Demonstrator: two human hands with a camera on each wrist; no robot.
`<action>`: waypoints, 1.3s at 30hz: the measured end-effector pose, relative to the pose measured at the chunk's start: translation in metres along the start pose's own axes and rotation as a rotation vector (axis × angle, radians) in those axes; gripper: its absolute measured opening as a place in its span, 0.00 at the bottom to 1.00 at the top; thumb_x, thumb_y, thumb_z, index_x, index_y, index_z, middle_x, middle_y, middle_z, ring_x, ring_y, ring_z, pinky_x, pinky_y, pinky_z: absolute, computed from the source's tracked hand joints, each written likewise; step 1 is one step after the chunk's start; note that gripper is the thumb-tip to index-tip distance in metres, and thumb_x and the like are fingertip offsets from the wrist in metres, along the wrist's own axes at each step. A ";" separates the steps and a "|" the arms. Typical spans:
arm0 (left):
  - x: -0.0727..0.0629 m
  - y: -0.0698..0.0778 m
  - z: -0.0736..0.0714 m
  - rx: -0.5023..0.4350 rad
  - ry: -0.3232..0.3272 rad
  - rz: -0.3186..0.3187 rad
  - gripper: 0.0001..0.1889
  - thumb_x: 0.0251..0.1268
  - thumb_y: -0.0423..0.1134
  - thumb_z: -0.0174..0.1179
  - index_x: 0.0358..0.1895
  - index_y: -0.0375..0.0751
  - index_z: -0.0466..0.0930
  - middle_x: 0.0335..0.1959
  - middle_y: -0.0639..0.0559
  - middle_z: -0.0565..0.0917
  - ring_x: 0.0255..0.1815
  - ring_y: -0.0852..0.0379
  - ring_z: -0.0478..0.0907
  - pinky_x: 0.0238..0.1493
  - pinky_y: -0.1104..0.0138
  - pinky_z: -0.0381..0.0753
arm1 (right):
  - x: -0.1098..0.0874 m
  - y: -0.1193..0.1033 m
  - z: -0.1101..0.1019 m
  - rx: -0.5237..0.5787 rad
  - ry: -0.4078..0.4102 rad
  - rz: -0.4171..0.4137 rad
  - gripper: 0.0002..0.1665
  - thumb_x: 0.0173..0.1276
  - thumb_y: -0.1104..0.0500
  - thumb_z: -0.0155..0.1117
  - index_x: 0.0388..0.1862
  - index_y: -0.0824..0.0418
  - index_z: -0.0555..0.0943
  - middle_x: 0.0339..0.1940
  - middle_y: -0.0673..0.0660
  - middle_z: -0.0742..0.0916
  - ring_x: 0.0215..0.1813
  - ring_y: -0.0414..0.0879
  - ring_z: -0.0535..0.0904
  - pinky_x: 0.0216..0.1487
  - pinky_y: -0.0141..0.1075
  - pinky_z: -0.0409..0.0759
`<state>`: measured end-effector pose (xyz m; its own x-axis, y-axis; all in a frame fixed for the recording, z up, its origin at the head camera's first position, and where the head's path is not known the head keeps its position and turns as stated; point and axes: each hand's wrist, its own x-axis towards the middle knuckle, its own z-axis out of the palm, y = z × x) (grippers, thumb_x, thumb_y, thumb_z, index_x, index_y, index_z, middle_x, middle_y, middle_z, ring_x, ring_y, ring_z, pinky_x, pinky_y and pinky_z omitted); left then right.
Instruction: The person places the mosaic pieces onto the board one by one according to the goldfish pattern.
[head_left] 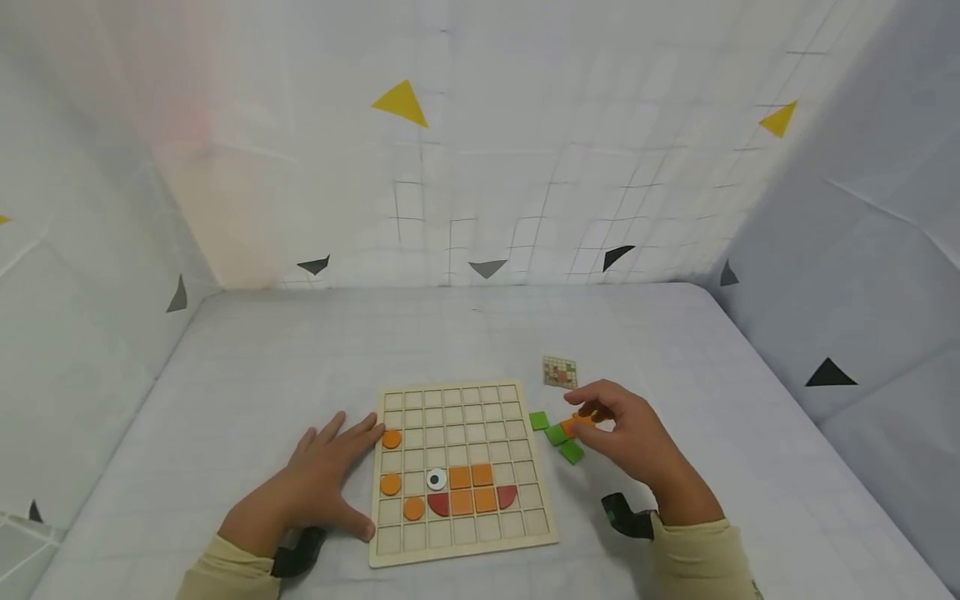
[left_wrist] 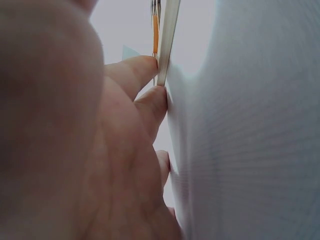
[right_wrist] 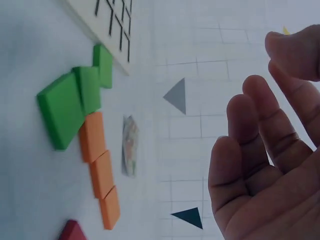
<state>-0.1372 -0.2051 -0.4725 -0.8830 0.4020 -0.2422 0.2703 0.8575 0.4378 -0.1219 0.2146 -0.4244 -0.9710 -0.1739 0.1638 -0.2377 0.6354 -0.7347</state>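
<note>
A wooden grid board lies on the table. On it sit orange discs, a white eye disc, several orange squares and two red rounded pieces. My left hand rests at the board's left edge, fingers spread and fingertips touching its side. To the right of the board my right hand hovers over loose tiles, fingers loosely bent, nothing seen in them. Below it lie green tiles and orange tiles, with a red piece partly in view.
A small patterned card lies behind the loose tiles, right of the board's far corner. White sheeting with yellow and dark triangles stands behind the table and along both sides.
</note>
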 end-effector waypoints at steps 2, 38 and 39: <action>-0.001 0.000 -0.001 0.001 0.001 0.004 0.74 0.15 0.75 0.79 0.80 0.56 0.59 0.84 0.53 0.55 0.84 0.31 0.39 0.76 0.29 0.36 | -0.003 0.003 0.001 0.000 -0.001 0.018 0.18 0.65 0.63 0.72 0.53 0.51 0.84 0.52 0.54 0.87 0.49 0.48 0.82 0.47 0.39 0.83; 0.000 0.001 0.000 -0.002 0.008 -0.001 0.73 0.14 0.73 0.81 0.79 0.56 0.61 0.83 0.52 0.57 0.83 0.30 0.39 0.76 0.28 0.37 | -0.028 0.054 -0.010 -0.193 -0.059 0.496 0.33 0.58 0.52 0.79 0.63 0.58 0.80 0.55 0.57 0.84 0.50 0.50 0.80 0.46 0.43 0.87; 0.000 0.001 0.001 -0.003 0.008 0.001 0.73 0.14 0.73 0.81 0.79 0.56 0.61 0.83 0.52 0.57 0.83 0.30 0.39 0.76 0.28 0.37 | -0.027 0.055 -0.009 -0.204 -0.064 0.509 0.34 0.58 0.52 0.79 0.63 0.58 0.80 0.54 0.58 0.84 0.50 0.51 0.80 0.46 0.43 0.87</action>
<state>-0.1364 -0.2047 -0.4726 -0.8859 0.4001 -0.2347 0.2699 0.8561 0.4407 -0.1087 0.2614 -0.4631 -0.9626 0.1523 -0.2242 0.2560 0.7828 -0.5671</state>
